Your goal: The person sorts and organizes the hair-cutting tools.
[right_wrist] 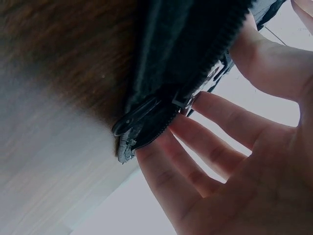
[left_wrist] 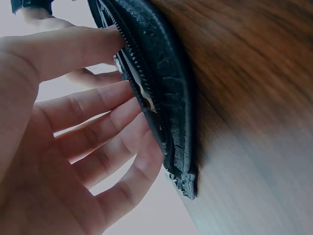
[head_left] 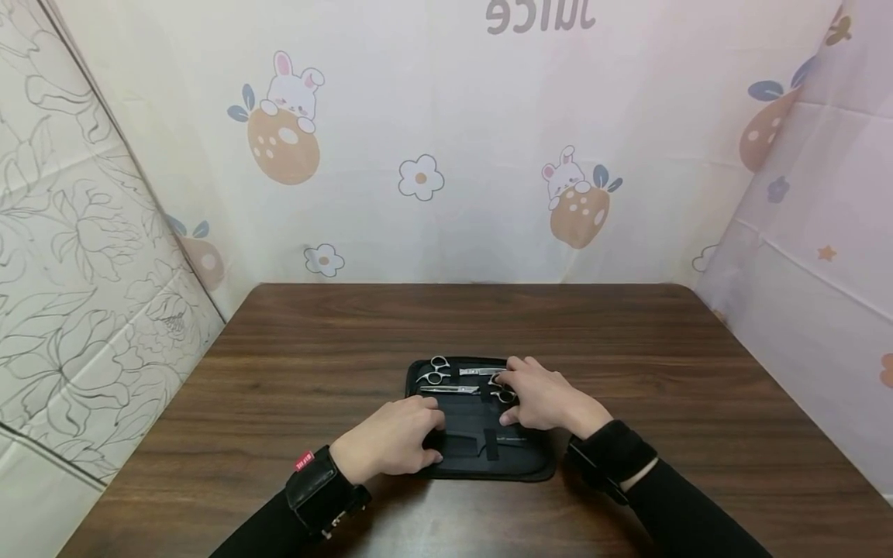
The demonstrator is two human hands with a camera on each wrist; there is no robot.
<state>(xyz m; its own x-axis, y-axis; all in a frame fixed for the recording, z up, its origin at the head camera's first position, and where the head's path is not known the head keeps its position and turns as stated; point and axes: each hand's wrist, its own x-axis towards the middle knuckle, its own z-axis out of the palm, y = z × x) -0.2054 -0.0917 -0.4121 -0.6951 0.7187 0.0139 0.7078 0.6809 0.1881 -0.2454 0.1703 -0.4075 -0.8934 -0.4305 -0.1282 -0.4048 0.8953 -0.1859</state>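
Note:
A black zip-up scissors case [head_left: 481,472] lies unfolded on the table. Inside its far half are two silver scissors: the upper scissors [head_left: 435,377] have their finger rings to the left, and the lower scissors [head_left: 449,390] point their blades left. My left hand [head_left: 394,440] rests on the case's left side, fingers loosely bent, with fingertips at the zipper edge in the left wrist view. On the right side, my right hand [head_left: 544,395] reaches over the case, fingertips touching near the lower scissors' rings and partly hiding them. In the right wrist view a zipper pull [right_wrist: 137,116] hangs beside those fingers.
The case's near half has a dark pocket and an elastic strap [head_left: 491,444]. Brown wood-grain table [head_left: 314,333] surrounds the case. Patterned curtains [head_left: 418,232] hang behind and to both sides. Black bands [head_left: 324,490] wrap both wrists.

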